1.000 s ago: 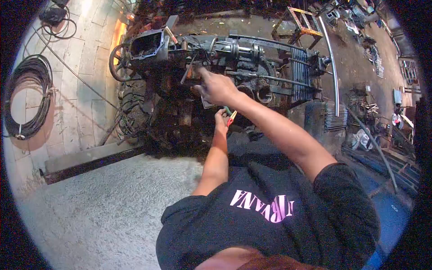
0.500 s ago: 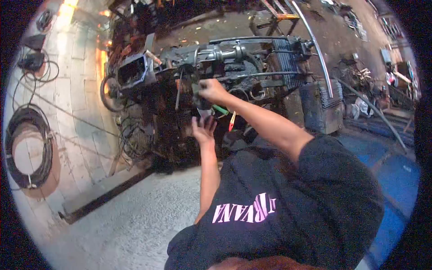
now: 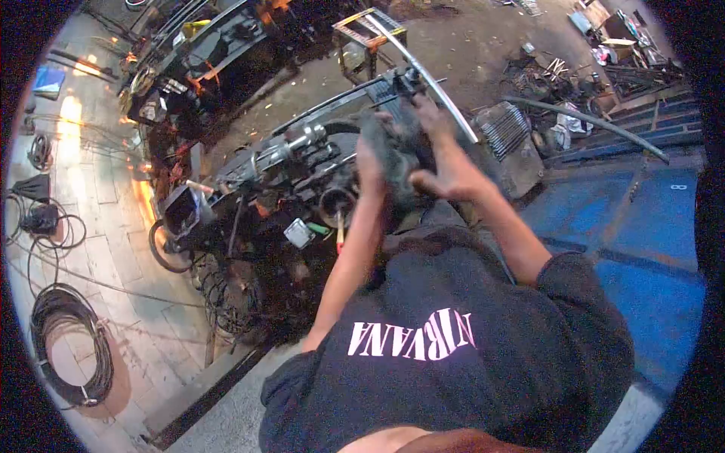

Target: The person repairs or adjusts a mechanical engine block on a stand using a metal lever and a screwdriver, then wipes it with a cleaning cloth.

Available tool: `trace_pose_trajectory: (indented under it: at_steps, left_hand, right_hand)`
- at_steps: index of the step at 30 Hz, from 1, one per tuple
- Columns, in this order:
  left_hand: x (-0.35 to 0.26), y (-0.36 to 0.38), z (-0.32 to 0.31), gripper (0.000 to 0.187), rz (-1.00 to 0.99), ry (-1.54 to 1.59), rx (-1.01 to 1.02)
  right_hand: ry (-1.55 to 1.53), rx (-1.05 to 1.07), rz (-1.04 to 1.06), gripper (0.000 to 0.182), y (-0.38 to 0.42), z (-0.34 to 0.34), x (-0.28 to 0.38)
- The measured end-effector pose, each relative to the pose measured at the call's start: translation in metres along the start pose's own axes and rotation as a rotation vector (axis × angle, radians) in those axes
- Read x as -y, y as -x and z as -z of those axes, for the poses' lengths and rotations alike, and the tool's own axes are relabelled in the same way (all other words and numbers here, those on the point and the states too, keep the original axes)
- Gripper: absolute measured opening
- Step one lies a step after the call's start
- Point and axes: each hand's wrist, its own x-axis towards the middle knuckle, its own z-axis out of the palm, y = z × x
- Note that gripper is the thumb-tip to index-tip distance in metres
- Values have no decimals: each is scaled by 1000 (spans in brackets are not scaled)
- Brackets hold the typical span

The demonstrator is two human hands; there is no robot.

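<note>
Both my hands are over the right part of a dark, greasy machine assembly (image 3: pixel 302 140). My left hand (image 3: pixel 370 155) is smeared by motion, its fingers lost against a dark, blurred mass (image 3: pixel 399 155) between the two hands. On the other side of that mass, my right hand (image 3: pixel 453 170) has its thumb apart and its fingers stretched away from me. I cannot tell whether the hands hold the mass. Just left of my left forearm are a brush-like tool with a red end (image 3: pixel 340 234), a pale square piece (image 3: pixel 299 233) and a small green item (image 3: pixel 318 226).
A long metal bar (image 3: pixel 427 72) slants past a small metal stand (image 3: pixel 370 34). To the right are a ribbed metal block (image 3: pixel 506 136) and a blue panel (image 3: pixel 642 219). Coiled black cable (image 3: pixel 45 362) lies on the left floor; a beam (image 3: pixel 204 392) runs along the lower left.
My view has turned, and both hands have moved right along the assembly. The right hand has gone from closed to spread; the left, palm up with fingers apart before, is now blurred against the dark mass.
</note>
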Motion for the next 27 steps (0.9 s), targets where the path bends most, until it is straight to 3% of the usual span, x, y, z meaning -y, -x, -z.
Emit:
trace_pose_trajectory:
  at_steps: [1, 2, 5, 6, 7, 9, 10, 11, 12, 13, 14, 16, 17, 18, 19, 21, 22, 25, 26, 27]
  left_hand:
    - [32, -16, -1, 36, -212, -378, -17]
    - [-20, -5, -65, 37, -373, -492, 111]
    - [-12, -32, -138, 40, -388, -475, -25]
    - [8, -48, -139, 54, -339, -299, 103]
    - [15, -58, -157, 54, -359, -311, 78]
    - [22, -75, -203, 59, -128, -63, 200]
    - [40, -100, -200, 62, -75, 145, 183]
    - [32, -110, -199, 59, -247, -126, 272]
    - [46, -120, -176, 56, -322, -151, 77]
    - [51, -124, -169, 54, -464, -444, -114]
    - [52, -127, -160, 53, -588, -750, -291]
    - [73, -88, -99, 50, -452, -534, -565]
    - [86, -63, -64, 46, -448, -651, -611]
    - [98, -34, -51, 42, -367, -732, -738]
    - [114, -9, -49, 41, -336, -632, -852]
    - [141, 21, -63, 39, -269, -486, -1067]
    - [155, 28, -64, 40, -284, -381, -1122]
    - [197, 29, -56, 41, -327, -130, -1206]
    - [212, 24, -43, 41, -364, -19, -1194]
    - [216, 12, -42, 39, -273, 34, -1279]
  right_hand:
    - [-265, 23, -170, 81, 11, 1, -14]
    - [-504, -62, -260, 94, 13, 5, -11]
    - [-407, -198, -156, 91, 0, 48, -36]
    - [-306, -241, -70, 78, 1, 61, -65]
    - [-323, -213, -60, 78, -10, 82, -84]
    - [-355, -343, 173, 58, -45, 137, -115]
    - [-344, -401, 325, 40, -74, 166, -115]
    - [-306, -353, 199, 34, -99, 191, -166]
    - [-266, -302, 67, 29, -121, 210, -212]
    - [-283, -328, -145, 25, -138, 228, -218]
    - [-299, -329, -179, 25, -145, 229, -234]
    - [-260, -279, -198, 29, -152, 201, -267]
    - [-206, -227, -194, 33, -150, 172, -272]
    - [-112, -46, -285, 36, -149, 144, -269]
    - [-15, 137, -376, 40, -146, 114, -263]
    - [-101, -117, -303, 46, -140, 53, -257]
    - [-116, -107, -289, 46, -147, 50, -251]
    - [-190, 104, -279, 46, -152, 54, -252]
    - [-190, 260, -241, 45, -162, 67, -260]
    - [-187, 413, -198, 44, -176, 85, -265]
